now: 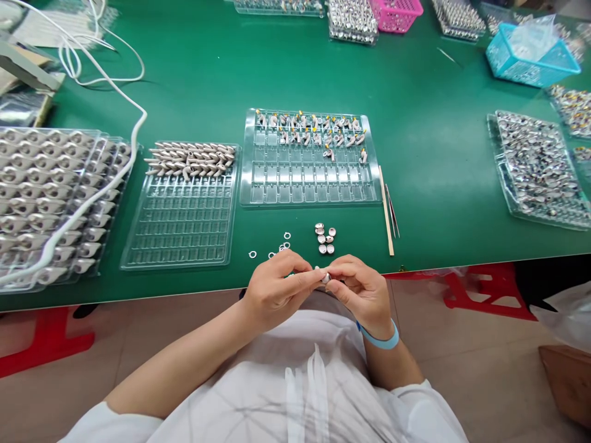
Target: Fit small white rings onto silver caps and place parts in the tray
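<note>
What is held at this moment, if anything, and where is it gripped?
One small pale part, pinched between the fingertips of the left hand and right hand; the fingers hide exactly where.

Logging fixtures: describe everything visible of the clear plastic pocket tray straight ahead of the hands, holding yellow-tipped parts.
The clear rectangular plastic tray lies flat on the green table, a moulded grid of pockets. Its far two rows hold small pale parts with yellow tips, a few more sit in the third; the near rows are empty. A thin wooden stick lies along its right edge.
</note>
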A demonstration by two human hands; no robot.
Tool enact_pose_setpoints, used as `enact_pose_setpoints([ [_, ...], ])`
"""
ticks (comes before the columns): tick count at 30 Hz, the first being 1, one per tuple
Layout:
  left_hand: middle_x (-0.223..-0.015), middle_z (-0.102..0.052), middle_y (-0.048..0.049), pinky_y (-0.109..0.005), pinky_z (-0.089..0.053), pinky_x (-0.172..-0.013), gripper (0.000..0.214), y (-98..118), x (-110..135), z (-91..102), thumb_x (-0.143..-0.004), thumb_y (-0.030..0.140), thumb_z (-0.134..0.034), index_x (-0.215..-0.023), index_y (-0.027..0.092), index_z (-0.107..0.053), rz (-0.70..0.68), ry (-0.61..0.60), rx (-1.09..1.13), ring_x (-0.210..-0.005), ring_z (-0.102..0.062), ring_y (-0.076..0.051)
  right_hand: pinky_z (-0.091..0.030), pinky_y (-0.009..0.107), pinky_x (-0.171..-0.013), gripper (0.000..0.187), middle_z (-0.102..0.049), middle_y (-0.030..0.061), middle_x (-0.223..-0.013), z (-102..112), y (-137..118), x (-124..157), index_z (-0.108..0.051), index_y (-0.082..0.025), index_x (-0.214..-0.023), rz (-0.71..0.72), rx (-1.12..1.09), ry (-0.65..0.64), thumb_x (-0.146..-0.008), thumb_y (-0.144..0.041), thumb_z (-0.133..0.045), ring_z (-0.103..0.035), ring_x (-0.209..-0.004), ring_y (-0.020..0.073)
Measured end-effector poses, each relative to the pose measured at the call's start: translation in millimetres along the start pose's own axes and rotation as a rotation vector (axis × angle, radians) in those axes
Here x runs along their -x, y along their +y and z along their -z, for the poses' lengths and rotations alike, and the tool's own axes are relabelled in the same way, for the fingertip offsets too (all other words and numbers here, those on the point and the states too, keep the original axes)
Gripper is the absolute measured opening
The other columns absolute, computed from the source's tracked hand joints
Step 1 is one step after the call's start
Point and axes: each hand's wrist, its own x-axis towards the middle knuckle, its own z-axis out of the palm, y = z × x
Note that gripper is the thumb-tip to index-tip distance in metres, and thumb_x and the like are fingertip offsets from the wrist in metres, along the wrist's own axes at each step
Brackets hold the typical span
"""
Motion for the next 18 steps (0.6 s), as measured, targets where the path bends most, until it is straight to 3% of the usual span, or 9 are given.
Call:
enact_pose_setpoints([
  [5,-0.078,-0.073,-0.0032,-0.028,-0.054,-0.066,0.026,-0.8,-1.7,-3.3,-0.081,0.004,-0.06,-0.102,0.018,-0.065,-0.025,0.014,0.095,-0.069,-0.065,-0.013,-0.055,0.03,-0.067,0.019,-0.066,0.0057,-0.088,-3.5,3.4,1.3,-0.067,-0.022,-0.097,0.079,0.113,0.082,-0.08,-0.016,-0.064,-0.062,-0.081,0.0164],
  [13,-0.08,-0.073,-0.0066,-0.027,-0.056,-0.065,0.023,-1.9,-4.9,-2.5,-0.083,0.005,-0.06,-0.1,0.017,-0.067,0.157,-0.054,0.338,-0.074,-0.067,-0.015,-0.056,0.031,-0.068,0.025,-0.066,0.0049,-0.089,-4.7,4.5,3.1,-0.066,-0.024,-0.1,0.169,0.197,0.138,-0.079,-0.013,-0.063,-0.063,-0.079,0.016],
  [18,-0.082,-0.07,-0.0074,-0.026,-0.055,-0.065,0.016,-4.9,-7.8,0.3,-0.082,0.01,-0.063,-0.096,0.017,-0.068,0.147,-0.07,0.247,-0.074,-0.065,-0.014,-0.055,0.03,-0.067,0.029,-0.066,0.004,-0.089,-4.2,4.7,2.3,-0.066,-0.024,-0.102,0.202,0.213,0.139,-0.077,-0.01,-0.063,-0.063,-0.079,0.0154],
])
